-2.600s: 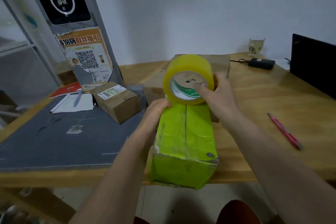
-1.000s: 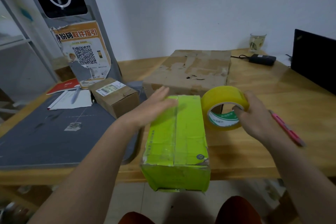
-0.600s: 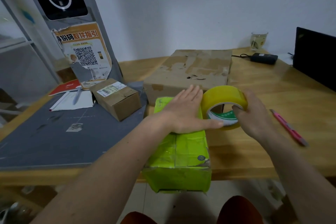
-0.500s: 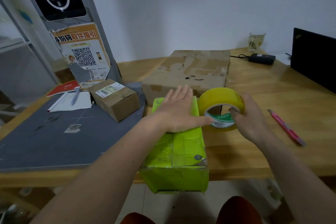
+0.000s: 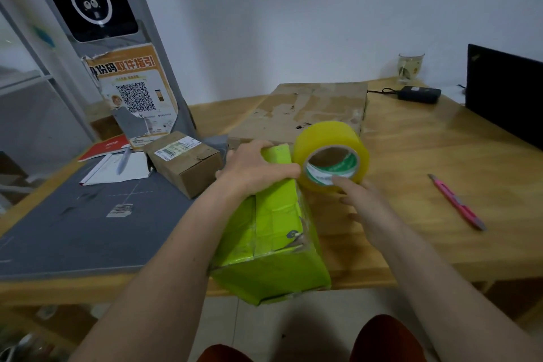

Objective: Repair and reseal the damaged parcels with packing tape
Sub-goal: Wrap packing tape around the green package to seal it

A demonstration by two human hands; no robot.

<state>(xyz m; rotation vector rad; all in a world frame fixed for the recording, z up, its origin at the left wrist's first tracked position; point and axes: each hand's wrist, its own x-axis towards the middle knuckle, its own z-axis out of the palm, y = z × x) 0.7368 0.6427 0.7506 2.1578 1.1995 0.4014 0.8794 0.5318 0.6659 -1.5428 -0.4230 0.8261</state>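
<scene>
A wooden table [image 5: 411, 161] carries a grey mat [image 5: 73, 229] on its left part. On the mat lie a small brown box [image 5: 185, 163] with a printed label, white papers [image 5: 117, 169] with a pen on them, and a red booklet [image 5: 104, 147]. A large flat cardboard box [image 5: 308, 109] sits directly behind the work area, its near edge just behind the tape roll and the far end of the green parcel. To the right, a pink utility knife [image 5: 457, 203] lies on the bare wood, well apart from the hands. A glass cup [image 5: 410, 67], a black adapter [image 5: 419, 94] and a dark screen [image 5: 505, 97] occupy the far right corner. The green parcel [image 5: 273, 238] rests at the front edge of the table, its near end overhanging the edge; its long axis runs away from the person, and it is tilted, top face turned toward the left. The left hand [image 5: 252, 167] grips the far end of the parcel, fingers curled over the top edge and thumb lying along the upper face. The yellow tape roll [image 5: 332, 160] stands on edge just right of the parcel's far end, core opening facing the person. The right hand [image 5: 361, 203] holds the roll from below, one finger pressed at the core rim; the remaining fingers are partly hidden.
</scene>
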